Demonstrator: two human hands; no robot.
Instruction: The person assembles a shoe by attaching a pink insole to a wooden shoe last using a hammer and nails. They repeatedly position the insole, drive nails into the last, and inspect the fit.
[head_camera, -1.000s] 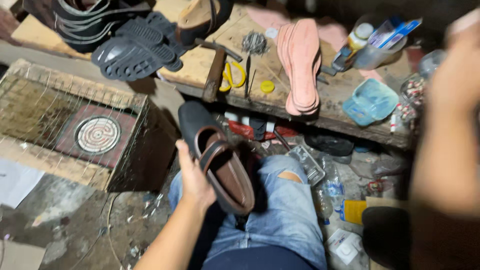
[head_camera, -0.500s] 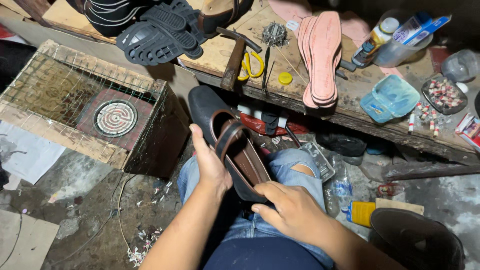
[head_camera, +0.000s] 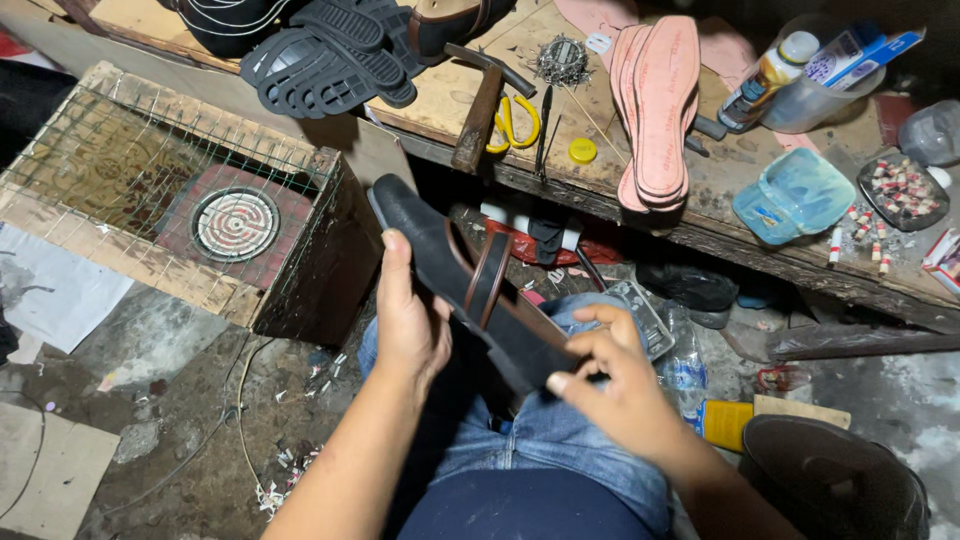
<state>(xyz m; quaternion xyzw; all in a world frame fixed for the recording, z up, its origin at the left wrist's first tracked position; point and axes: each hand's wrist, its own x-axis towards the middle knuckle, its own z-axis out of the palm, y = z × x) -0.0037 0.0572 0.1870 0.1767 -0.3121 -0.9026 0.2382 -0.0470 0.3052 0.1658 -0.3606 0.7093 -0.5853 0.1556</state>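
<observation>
Far left: a wooden box with wire mesh over it (head_camera: 150, 190), a round coil heater (head_camera: 235, 224) sunk inside; I can't tell if it glows.
Bench, left end: black rubber soles (head_camera: 325, 60) stacked loose — none in my hands.
My left hand (head_camera: 410, 320): wrapped round the side of the sandal, thumb up along its edge, fingers curled underneath; a firm clasp, not a pinch.
The sandal (head_camera: 455, 275): black sole, brown strap across it, tilted over my lap with the toe pointing at the box; the strap looks seated already — judging by that, the upper is on and the heel end is what's left to check.
My right hand (head_camera: 615, 385): fingers bent, tips closing on the heel end of the sandal; thumb below, a light pinch.
Bench, middle: hammer (head_camera: 485, 105) lying beside yellow-handled scissors (head_camera: 512, 122); both untouched.
Bench, right: pink insoles (head_camera: 655, 110) piled up; a glue bottle (head_camera: 765, 80) beyond them; none fitted to this sandal as far as I can see.
</observation>
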